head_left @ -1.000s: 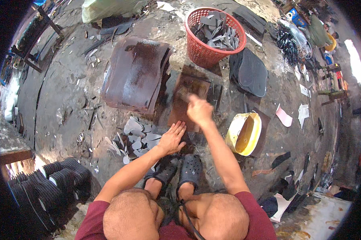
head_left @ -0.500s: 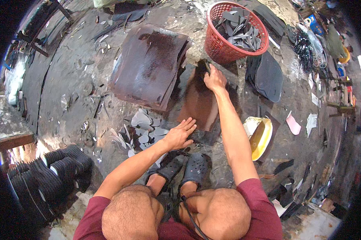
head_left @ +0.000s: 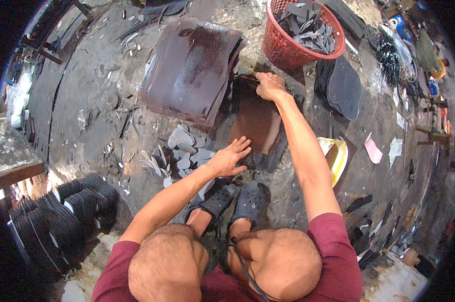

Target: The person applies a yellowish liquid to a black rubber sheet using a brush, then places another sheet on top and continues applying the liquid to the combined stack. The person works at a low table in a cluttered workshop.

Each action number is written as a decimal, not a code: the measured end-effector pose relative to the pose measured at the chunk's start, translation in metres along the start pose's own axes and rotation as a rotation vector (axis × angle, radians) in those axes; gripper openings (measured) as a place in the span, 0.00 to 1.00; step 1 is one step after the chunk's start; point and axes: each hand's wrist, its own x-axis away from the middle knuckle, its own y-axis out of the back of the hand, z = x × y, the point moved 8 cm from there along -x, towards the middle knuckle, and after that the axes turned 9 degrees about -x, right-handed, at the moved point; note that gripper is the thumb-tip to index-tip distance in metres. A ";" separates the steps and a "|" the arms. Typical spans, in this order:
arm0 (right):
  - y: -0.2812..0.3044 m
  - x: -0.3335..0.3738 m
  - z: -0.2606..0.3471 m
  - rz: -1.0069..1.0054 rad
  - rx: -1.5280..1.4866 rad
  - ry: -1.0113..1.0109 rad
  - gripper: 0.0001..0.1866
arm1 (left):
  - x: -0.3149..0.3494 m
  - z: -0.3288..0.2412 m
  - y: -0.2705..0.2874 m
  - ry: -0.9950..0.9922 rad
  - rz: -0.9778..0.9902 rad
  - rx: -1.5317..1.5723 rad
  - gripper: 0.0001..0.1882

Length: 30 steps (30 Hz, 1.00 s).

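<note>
A red plastic basket (head_left: pixel 283 53), its wall full of small holes, holds thin, rounded grey pieces (head_left: pixel 308 30). A stack of dark sheets (head_left: pixel 187 75) has a glossy, streaked top and uneven edges; smooth black cutouts (head_left: pixel 344 90) have curved outlines.

The brown sheet (head_left: pixel 259 118) is roughly rectangular, flat, darker at its far end, and lies on the stained floor (head_left: pixel 86 146) beyond the shoes (head_left: pixel 250 199). The left grip (head_left: pixel 229 158) rests on its near edge, fingers spread. The right grip (head_left: pixel 271 86) is curled at the far end; whether it clamps anything, I cannot tell.
</note>
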 end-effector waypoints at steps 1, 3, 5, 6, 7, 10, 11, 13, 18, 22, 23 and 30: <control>-0.005 0.010 0.003 -0.061 -0.018 0.032 0.26 | 0.002 0.000 0.001 -0.014 -0.021 0.010 0.35; -0.021 0.037 0.015 -0.026 -0.004 0.086 0.27 | 0.006 -0.007 0.008 -0.041 -0.087 -0.011 0.28; -0.035 0.063 0.030 0.024 -0.015 0.120 0.28 | 0.015 -0.015 0.007 0.061 -0.130 -0.141 0.26; -0.040 0.080 0.038 0.052 -0.034 0.116 0.28 | 0.019 -0.025 0.008 0.106 -0.151 -0.202 0.25; -0.048 0.094 0.041 -0.010 -0.036 0.153 0.25 | 0.022 -0.043 0.023 0.105 -0.269 -0.240 0.21; -0.068 0.137 0.061 -0.082 -0.056 0.263 0.21 | 0.030 -0.067 0.002 0.088 -0.123 -0.027 0.20; -0.075 0.148 0.070 -0.114 -0.053 0.300 0.21 | 0.034 -0.078 0.007 -0.019 -0.224 -0.079 0.19; -0.083 0.168 0.082 -0.134 -0.014 0.346 0.20 | 0.036 -0.090 -0.004 -0.083 -0.143 -0.075 0.19; -0.089 0.196 0.093 -0.241 -0.036 0.441 0.21 | 0.036 -0.105 -0.006 -0.148 -0.092 -0.065 0.18; -0.087 0.200 0.090 -0.257 -0.097 0.453 0.20 | 0.033 -0.104 -0.008 -0.146 -0.086 -0.048 0.18; -0.086 0.198 0.082 -0.215 -0.191 0.386 0.19 | 0.032 -0.103 -0.009 -0.137 -0.063 -0.047 0.18; 0.071 0.169 0.011 -0.435 -0.718 0.236 0.19 | 0.003 -0.065 0.004 0.064 0.016 -0.027 0.23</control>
